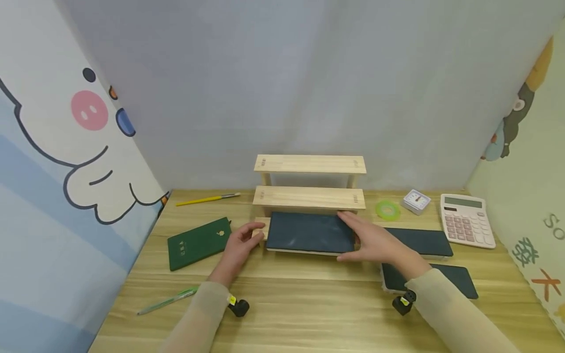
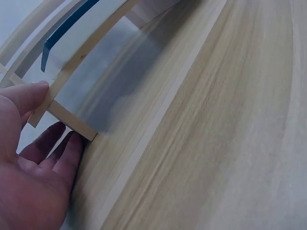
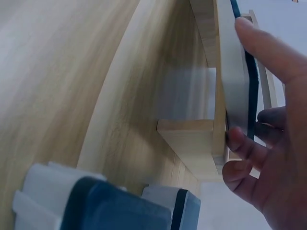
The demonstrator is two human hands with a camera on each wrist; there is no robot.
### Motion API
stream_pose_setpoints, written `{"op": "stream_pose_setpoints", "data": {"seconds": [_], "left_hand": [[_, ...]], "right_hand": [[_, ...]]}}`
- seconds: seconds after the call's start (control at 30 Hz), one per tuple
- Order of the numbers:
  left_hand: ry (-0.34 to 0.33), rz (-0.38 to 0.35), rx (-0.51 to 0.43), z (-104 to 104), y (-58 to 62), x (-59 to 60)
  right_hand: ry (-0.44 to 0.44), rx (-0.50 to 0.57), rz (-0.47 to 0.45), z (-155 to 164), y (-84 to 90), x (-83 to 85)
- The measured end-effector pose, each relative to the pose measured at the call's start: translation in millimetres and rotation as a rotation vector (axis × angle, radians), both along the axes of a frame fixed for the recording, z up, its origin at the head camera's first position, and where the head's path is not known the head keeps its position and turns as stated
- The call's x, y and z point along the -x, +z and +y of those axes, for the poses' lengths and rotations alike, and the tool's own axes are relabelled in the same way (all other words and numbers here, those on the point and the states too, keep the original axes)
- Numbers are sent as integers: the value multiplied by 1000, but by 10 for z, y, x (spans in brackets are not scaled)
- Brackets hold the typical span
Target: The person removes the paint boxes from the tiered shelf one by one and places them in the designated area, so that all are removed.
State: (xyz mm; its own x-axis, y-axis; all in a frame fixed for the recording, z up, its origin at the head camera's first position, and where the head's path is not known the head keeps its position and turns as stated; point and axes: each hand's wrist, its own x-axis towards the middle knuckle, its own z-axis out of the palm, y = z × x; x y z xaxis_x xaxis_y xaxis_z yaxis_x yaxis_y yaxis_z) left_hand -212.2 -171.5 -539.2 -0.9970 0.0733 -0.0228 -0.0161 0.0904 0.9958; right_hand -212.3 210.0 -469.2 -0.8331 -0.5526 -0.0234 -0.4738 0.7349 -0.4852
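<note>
Now we have the dark notebook (image 1: 310, 233) lying flat on the lowest step of the wooden tiered shelf (image 1: 309, 197). It looks stiff, light and smooth-covered, so we judge its short ends the best hold. Our right hand (image 1: 375, 241) pinches its right end, thumb beneath, fingers on top. Our left hand (image 1: 240, 243), fingers relaxed, touches the shelf's left end.

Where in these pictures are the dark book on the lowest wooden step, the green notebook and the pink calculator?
dark book (image 1: 309, 232), head view, middle of its cover
green notebook (image 1: 198, 242), head view, centre of its front cover
pink calculator (image 1: 468, 221), head view, on its keypad
</note>
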Motion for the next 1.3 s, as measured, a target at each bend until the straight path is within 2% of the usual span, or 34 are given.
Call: {"op": "stream_pose_setpoints", "data": {"seconds": [0.3, 0.73, 1.07, 1.3], "left_hand": [[-1, -27, -20, -3, -32, 26], [-9, -27, -40, -17, -46, 32], [-13, -13, -32, -33, -69, 35], [-7, -16, -30, -30, -76, 28]], "right_hand": [[-6, -88, 30, -54, -11, 85], [-12, -82, -47, -132, 50, 154], [-17, -123, -31, -170, 27, 178], [-18, -97, -14, -177, -2, 167]]}}
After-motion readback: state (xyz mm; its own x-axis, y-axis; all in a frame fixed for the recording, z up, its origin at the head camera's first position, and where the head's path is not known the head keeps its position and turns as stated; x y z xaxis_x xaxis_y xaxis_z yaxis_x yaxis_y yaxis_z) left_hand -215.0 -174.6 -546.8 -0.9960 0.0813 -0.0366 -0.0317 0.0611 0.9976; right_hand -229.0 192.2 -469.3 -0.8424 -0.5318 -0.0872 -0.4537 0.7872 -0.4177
